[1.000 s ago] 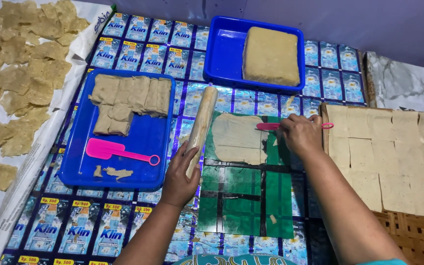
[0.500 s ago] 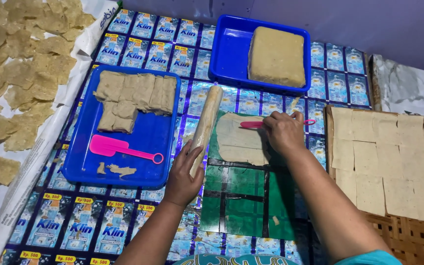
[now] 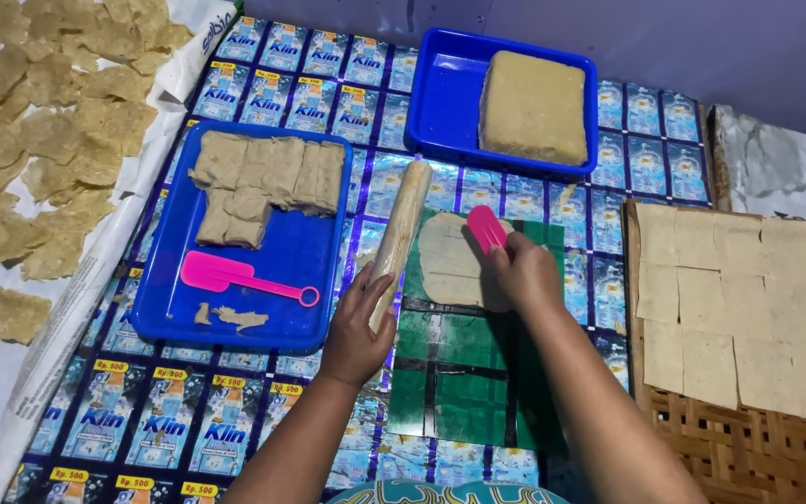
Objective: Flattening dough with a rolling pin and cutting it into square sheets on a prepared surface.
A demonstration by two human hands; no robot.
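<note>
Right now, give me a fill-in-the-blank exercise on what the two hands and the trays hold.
1. The left hand grips a wooden ____ beside the green mat.
2. The right hand holds a pink scraper over a flattened sheet of ____ on that mat.
3. A second pink scraper lies in the ____ tray, below cut dough pieces.
4. The far tray holds one large dough ____.

Missing words: rolling pin; dough; blue; block
</note>
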